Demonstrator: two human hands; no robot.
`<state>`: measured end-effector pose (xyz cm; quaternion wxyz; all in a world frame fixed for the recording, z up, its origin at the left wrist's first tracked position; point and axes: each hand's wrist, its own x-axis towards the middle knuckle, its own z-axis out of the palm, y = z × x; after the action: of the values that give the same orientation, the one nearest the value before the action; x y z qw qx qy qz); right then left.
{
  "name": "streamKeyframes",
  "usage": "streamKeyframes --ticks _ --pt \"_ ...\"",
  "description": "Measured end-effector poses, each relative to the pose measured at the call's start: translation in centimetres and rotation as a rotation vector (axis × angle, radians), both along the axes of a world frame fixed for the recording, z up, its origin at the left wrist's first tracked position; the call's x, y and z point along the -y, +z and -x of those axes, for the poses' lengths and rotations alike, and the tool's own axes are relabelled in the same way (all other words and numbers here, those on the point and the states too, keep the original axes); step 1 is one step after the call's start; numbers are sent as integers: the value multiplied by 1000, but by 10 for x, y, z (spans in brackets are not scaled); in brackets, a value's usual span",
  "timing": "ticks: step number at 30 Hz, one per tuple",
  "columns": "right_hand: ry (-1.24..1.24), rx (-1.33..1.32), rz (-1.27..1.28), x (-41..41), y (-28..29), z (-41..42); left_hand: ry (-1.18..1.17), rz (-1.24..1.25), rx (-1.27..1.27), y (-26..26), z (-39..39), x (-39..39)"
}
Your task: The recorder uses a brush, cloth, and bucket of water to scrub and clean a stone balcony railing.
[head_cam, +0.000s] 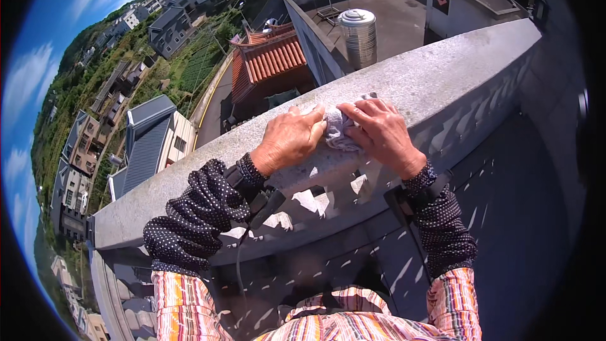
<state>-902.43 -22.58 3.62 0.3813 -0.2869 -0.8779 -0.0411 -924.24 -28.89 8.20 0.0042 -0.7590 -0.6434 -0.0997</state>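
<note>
A crumpled, pale greyish cloth (339, 129) is bunched between my hands on the top of a stone balustrade (445, 64). My right hand (382, 130) grips it from the right, its fingers bent over the folds and partly hiding them. At the cloth's left edge, the thumb and fingertips of my left hand (294, 135) are closed against the fabric. Both wrists wear dark straps over black dotted sleeve covers.
Turned balusters (312, 201) support the rail above a dark tiled floor (511, 203). Beyond the outer edge is a drop to a road (213, 109) and a red tiled roof (274, 57). A metal water tank (359, 40) stands on the neighbouring flat roof. A cable (239, 255) hangs below my left forearm.
</note>
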Motion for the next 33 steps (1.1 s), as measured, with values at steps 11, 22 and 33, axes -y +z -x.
streamKeyframes --ticks 11,22,33 --pt "-47 -164 192 -100 -20 -139 447 -36 -312 -2 104 117" --pt "-89 -186 165 -87 -35 -91 29 -13 -225 -10 -56 -122" --pt "-151 -261 77 -85 -38 -99 579 127 -221 6 120 118"
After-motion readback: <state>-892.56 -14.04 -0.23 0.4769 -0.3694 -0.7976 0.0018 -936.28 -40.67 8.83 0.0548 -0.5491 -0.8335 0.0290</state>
